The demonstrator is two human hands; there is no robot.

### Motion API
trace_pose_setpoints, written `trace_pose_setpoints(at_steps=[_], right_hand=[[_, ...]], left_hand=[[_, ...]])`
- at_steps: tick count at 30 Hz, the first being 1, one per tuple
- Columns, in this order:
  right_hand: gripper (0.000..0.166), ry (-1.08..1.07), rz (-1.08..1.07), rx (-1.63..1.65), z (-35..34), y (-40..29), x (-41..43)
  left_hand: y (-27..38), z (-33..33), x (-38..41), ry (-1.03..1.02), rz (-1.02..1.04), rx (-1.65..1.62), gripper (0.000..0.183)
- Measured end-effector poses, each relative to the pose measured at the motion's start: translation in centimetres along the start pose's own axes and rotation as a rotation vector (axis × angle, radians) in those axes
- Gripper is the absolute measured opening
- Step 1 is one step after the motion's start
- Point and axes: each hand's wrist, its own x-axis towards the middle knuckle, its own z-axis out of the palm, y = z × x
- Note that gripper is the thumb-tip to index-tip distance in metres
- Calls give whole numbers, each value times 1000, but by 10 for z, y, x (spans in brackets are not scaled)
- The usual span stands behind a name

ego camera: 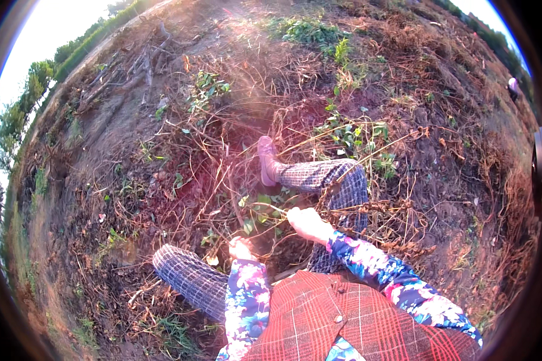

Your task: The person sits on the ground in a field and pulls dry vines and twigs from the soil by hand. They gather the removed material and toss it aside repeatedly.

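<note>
My right hand (308, 224) is closed around thin dry plant stems (271, 206), which stick out on both sides of the fist, beside my bent right knee. Left of it, my left hand (242, 249) is low over the vines, fingers curled; a thin stem seems to touch it, but whether it grips anything is unclear. Between and beyond the hands lie green leaves (263, 201) and tangled vines (217, 185). A bundle of brown withered plants (388, 207) hangs or lies just right of my right forearm.
My shoe (267, 162) rests among the vines ahead. Thick dry branches (149, 63) lie upper left, green weeds (314, 31) grow farther ahead, and withered brush (517, 198) covers the right slope. Another person (513, 89) is far off at the right.
</note>
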Motion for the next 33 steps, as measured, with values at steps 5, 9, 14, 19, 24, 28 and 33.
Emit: trace_pose_setpoints(at_steps=[5, 9, 14, 19, 24, 28, 33], right_hand=[[5, -183, -44, 24, -51, 7, -9], [8, -142, -58, -33, -89, 3, -26], [11, -103, -12, 110, -123, 5, -44], [10, 30, 59, -13, -174, 14, -39], [15, 185, 19, -58, -197, 17, -44], [18, 223, 27, -40, -209, 16, -56], [21, 268, -25, -98, -234, 9, -65]], left_hand=[[17, 23, 12, -6, 121, 40, 16], [26, 34, 24, -79, 158, 67, 13], [36, 54, 24, -193, 71, 112, 15], [58, 72, 5, -695, -210, -151, 33], [104, 128, -42, -709, -170, -138, 25], [125, 141, -55, -699, -70, -3, 14], [153, 147, -87, -692, 114, -8, 19]])
